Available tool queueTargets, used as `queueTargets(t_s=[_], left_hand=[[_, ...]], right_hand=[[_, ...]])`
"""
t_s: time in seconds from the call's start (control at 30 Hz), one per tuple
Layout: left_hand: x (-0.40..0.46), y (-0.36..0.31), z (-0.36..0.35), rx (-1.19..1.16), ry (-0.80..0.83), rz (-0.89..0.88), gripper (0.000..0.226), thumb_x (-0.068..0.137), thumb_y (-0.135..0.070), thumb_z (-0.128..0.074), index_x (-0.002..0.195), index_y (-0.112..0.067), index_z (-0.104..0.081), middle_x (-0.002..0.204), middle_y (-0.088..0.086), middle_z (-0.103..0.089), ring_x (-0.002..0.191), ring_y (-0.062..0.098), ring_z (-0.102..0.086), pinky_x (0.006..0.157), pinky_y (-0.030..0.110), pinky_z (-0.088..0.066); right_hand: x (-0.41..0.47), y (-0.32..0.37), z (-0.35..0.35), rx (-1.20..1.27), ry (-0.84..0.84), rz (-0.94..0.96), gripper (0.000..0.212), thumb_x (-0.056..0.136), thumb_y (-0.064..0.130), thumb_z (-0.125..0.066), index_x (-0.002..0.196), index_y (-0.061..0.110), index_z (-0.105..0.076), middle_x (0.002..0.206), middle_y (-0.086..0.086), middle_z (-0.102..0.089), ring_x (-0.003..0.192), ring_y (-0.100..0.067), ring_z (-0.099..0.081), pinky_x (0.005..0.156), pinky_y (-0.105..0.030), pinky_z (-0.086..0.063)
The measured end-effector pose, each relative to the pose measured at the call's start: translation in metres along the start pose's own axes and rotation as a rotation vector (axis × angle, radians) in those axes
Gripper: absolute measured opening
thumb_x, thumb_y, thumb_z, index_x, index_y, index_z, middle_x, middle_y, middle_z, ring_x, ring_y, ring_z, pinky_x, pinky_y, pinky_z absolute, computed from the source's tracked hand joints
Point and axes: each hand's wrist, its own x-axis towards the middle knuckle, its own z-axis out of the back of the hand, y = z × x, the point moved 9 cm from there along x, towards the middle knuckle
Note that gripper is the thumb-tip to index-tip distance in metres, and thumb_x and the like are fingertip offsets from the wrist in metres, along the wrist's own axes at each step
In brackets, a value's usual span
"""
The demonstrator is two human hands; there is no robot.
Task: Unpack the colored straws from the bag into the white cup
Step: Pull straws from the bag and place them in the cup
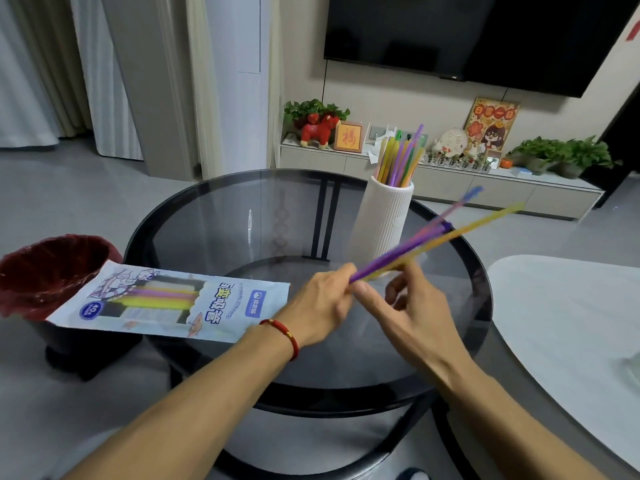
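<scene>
A tall ribbed white cup (pixel 382 220) stands on the round glass table (pixel 214 216) and holds several colored straws (pixel 401 157). My left hand (pixel 318 306) pinches the near ends of a small bunch of purple, blue and yellow straws (pixel 426 237), which slant up to the right in front of the cup. My right hand (pixel 405 306) is beside it, thumb against the same ends and fingers curled around them. The straw bag (pixel 173 303) lies flat on the table's left edge, with a few straws showing through its window.
A bin with a dark red liner (pixel 52 271) stands on the floor left of the table, under the bag's end. A white table (pixel 568 323) sits to the right. A low TV cabinet with plants and ornaments (pixel 450 174) lines the far wall.
</scene>
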Motion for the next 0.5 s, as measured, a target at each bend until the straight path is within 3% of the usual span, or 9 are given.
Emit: queueTargets(t_s=[0.1,0.2,0.3,0.5], left_hand=[[-0.003,-0.020,-0.019,-0.098,0.113,-0.066,0.034,0.102,-0.030,-0.048,0.136,-0.028,-0.045,0.116,0.006,-0.068,0.107,0.023,-0.065,0.088,0.038,-0.053],[-0.003,-0.013,-0.014,-0.106,0.119,-0.058,0.049,0.085,-0.038,-0.065,0.130,-0.031,-0.046,0.118,0.000,-0.062,0.106,0.017,-0.059,0.089,0.038,-0.052],[-0.005,0.013,-0.004,0.002,0.114,0.025,0.070,0.076,-0.023,-0.068,0.140,-0.030,-0.041,0.131,0.001,-0.051,0.124,0.020,-0.045,0.103,0.039,-0.043],[-0.007,0.038,0.008,0.129,0.084,0.137,0.054,0.087,-0.015,-0.058,0.139,-0.023,-0.047,0.134,0.002,-0.053,0.129,0.020,-0.045,0.108,0.035,-0.039]], right_hand=[[0.019,0.010,0.001,0.192,-0.125,0.009,0.043,0.097,0.050,-0.062,0.083,0.010,-0.070,0.070,-0.009,-0.073,0.067,-0.021,-0.072,0.070,-0.052,-0.061],[0.036,0.028,0.014,0.064,-0.196,0.146,0.045,0.104,0.032,-0.052,0.076,0.000,-0.066,0.067,-0.013,-0.071,0.060,-0.029,-0.070,0.062,-0.051,-0.059],[0.053,0.039,0.038,0.018,-0.244,0.283,0.046,0.106,0.032,-0.048,0.074,0.005,-0.067,0.065,-0.004,-0.070,0.057,-0.018,-0.067,0.057,-0.042,-0.057],[0.065,0.004,-0.007,-0.125,0.016,0.148,0.041,0.107,0.029,-0.053,0.086,-0.004,-0.068,0.079,-0.022,-0.072,0.072,-0.038,-0.071,0.069,-0.057,-0.061]])
